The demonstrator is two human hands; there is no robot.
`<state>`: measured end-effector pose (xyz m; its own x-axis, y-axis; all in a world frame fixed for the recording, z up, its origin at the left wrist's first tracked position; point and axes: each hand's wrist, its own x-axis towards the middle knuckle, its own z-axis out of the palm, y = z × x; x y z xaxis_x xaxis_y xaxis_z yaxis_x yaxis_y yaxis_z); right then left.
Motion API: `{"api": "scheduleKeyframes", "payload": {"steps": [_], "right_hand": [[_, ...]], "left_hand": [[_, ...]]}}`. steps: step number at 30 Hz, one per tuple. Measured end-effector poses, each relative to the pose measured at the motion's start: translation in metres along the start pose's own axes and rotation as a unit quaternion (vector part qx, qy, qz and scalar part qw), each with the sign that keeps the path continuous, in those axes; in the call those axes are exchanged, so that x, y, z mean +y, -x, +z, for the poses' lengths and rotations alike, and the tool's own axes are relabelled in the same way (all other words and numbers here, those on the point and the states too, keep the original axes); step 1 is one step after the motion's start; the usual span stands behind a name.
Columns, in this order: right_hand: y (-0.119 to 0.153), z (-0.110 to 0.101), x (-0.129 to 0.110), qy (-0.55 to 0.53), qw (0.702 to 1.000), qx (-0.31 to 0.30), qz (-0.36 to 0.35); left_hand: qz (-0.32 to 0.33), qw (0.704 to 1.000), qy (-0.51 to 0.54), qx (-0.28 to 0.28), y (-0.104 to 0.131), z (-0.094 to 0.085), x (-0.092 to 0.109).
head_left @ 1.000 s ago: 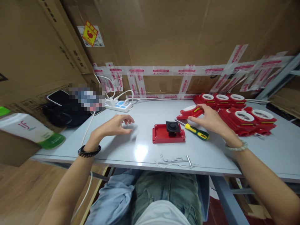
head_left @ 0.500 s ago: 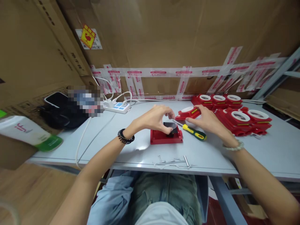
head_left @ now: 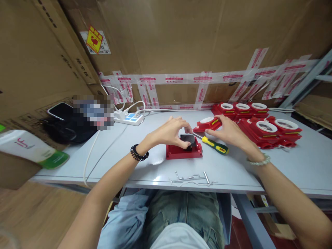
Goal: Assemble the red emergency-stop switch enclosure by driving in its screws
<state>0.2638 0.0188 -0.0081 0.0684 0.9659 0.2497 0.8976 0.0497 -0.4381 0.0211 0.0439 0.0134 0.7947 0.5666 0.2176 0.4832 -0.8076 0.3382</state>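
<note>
Pinching the black, square-topped plastic part (head_left: 188,139) between thumb and fingertips, my left hand (head_left: 169,133) reaches over the shallow rectangular red plastic base (head_left: 172,154) — from my distant seat, I can't tell how firm that grip is. The black part sits toward the right of the base, which lies flat on the pale grey, glossy table (head_left: 233,173). My right hand (head_left: 229,133) is clamped on the right end of a red plastic housing with a white ring on top (head_left: 204,125), just beyond the base. Between base and right hand I see the yellow-and-green-handled screwdriver (head_left: 217,146), its metal shaft pointing away to the left. Nearest me, silvery metal screws and pins (head_left: 206,177) lie by the table's front edge; more white-ringed red housings (head_left: 269,136) crowd together on the right — well apart from the base.
</note>
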Motion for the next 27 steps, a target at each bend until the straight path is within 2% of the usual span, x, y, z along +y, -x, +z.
{"api": "scheduleKeyframes", "payload": {"steps": [27], "right_hand": [[-0.0001, 0.0015, 0.0020, 0.006, 1.000, 0.003, 0.001]], "left_hand": [[0.007, 1.000, -0.022, -0.007, 0.0017, -0.0004, -0.0007]]}}
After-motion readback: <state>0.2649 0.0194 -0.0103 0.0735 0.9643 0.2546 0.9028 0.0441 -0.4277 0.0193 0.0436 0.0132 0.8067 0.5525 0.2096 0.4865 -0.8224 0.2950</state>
